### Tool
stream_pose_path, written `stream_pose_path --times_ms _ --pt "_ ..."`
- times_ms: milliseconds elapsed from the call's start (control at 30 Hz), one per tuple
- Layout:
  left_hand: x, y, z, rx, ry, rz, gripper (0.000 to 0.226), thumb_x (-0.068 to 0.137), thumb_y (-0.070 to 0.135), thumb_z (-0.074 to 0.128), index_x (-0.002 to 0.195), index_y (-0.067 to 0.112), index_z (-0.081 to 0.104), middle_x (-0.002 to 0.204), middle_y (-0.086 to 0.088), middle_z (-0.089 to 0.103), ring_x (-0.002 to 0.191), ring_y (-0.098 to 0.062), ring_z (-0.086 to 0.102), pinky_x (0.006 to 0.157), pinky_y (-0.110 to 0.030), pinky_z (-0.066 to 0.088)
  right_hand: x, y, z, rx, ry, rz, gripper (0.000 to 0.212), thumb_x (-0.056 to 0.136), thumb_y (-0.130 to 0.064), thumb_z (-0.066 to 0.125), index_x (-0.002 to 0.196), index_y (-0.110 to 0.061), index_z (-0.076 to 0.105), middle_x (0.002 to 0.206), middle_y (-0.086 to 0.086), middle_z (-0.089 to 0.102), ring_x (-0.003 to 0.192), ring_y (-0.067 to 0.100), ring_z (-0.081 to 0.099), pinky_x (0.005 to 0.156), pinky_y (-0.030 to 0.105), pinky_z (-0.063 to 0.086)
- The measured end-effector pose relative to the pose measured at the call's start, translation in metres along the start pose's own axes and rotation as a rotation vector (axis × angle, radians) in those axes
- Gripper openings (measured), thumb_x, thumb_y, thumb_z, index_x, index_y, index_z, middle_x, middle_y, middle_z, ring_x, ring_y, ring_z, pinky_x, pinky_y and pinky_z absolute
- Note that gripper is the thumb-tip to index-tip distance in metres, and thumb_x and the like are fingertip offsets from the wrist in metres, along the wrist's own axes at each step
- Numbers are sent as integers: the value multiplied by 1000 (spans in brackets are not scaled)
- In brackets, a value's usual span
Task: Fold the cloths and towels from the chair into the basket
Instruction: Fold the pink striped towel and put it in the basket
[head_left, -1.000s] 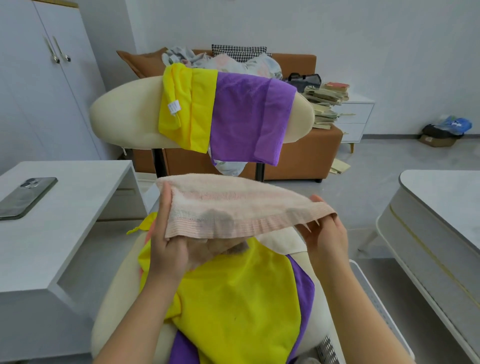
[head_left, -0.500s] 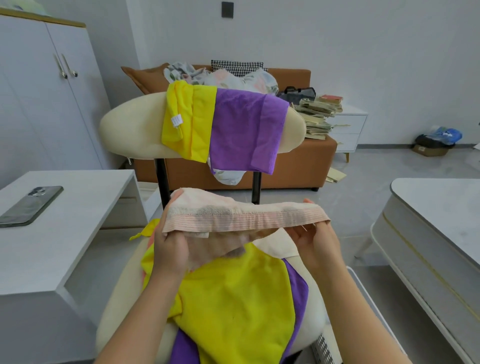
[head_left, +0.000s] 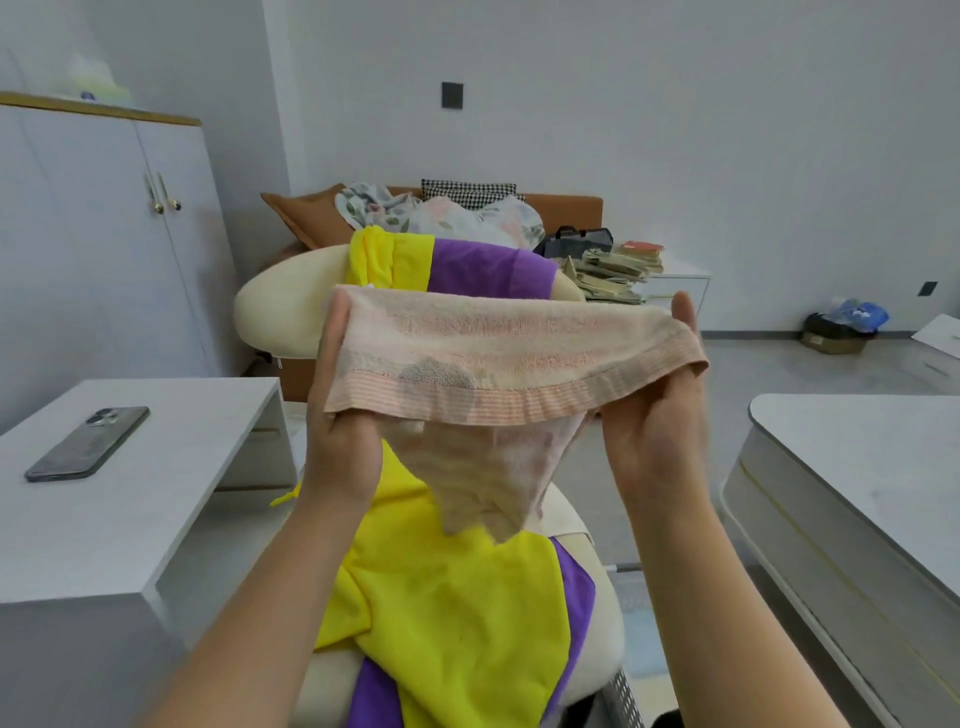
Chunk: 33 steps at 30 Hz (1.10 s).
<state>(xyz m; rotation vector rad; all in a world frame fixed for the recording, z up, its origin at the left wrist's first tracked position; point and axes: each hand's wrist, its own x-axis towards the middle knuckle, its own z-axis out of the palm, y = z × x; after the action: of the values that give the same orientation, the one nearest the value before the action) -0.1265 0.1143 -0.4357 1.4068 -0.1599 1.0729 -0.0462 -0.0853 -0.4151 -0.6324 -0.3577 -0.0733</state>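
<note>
the towel hangs in the air over the chair, stretched between both hands and clear of the seat. the left hand grips its left end, thumb up along the edge. the right hand holds the right end with its fingers upright; its thumb is hidden by the cloth, so i cannot tell how firm that hold is.

the long axis runs left to right across the view, nearly level, the right end a little lower. the striped hem faces the person. a loose part sags from the middle to a point aimed down at the yellow cloth on the seat, with a purple cloth under it.

the likely fault is a crooked fold, since the sagging part is bunched and off-centre and the edges may not meet. the right end could also slip if the pull tightens. if the towel is lowered, the dangling tip may snag the yellow cloth and drag it off. only a corner of the basket shows, low on the right, so a drop there would be half blind.
</note>
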Motion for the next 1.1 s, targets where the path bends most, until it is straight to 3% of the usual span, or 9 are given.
stream_pose_path --times_ms 133,300,400,533,633,800,900,1000,1100 --pt "2 33 7 64 62 89 65 88 36 43 146 14 26 149 0 35 139 -14 32 115 -48 26 -11 -20 27 -34 -82 -121 35 101 -23 36 112 -38 65 136 13 53 122 24 54 103 39 45" --pt "2 56 12 126 134 234 59 93 22 39 145 0 25 149 -9 31 138 -12 31 113 -24 27 -16 -25 41 -152 -170 -302 38 96 -22 37 116 -40 64 149 9 38 139 23 35 115 46 28" --pt "7 45 14 103 165 126 55 89 15 42 143 9 33 147 -5 37 134 -11 36 109 -21 32 -12 -14 39 -263 -62 -241 35 98 -25 39 113 -43 65 143 3 47 132 17 44 110 40 37" --pt "15 -8 7 135 217 -221 60 80 18 38 139 19 43 145 -1 43 123 -4 42 91 -4 35 -3 19 15 -407 99 -18 35 102 -16 36 107 -41 61 114 -17 59 99 1 61 83 24 51" --pt "13 -48 -6 173 176 -340 54 82 17 39 135 22 47 145 -5 42 125 -10 43 95 -11 38 3 45 -11 -462 180 79 32 102 -15 36 113 -35 58 128 -13 55 95 -2 62 82 23 52" --pt "5 -63 -18 59 122 -263 41 92 12 45 132 20 48 147 -9 38 134 -19 39 109 -30 36 11 62 -38 -416 211 78 33 102 -20 38 105 -38 64 135 -4 53 112 12 60 80 23 52" --pt "0 -75 -31 -49 208 -448 32 94 16 53 123 5 60 124 -12 59 115 -27 56 94 -41 47 5 67 -53 -446 269 93 32 102 -16 36 100 -29 66 117 -1 63 100 12 61 77 24 51" --pt "-19 -72 -44 -98 317 -559 20 91 14 52 94 6 70 88 -6 67 88 -20 63 72 -29 52 -6 73 -75 -459 338 124 31 98 -11 36 90 -17 66 90 -1 68 86 14 62 71 26 52" --pt "-41 -72 -57 -115 364 -650 41 91 25 44 65 14 72 68 1 70 69 -12 63 65 -23 50 -19 78 -102 -370 338 199 32 92 -4 35 76 -8 62 69 1 66 74 19 60 61 25 52"
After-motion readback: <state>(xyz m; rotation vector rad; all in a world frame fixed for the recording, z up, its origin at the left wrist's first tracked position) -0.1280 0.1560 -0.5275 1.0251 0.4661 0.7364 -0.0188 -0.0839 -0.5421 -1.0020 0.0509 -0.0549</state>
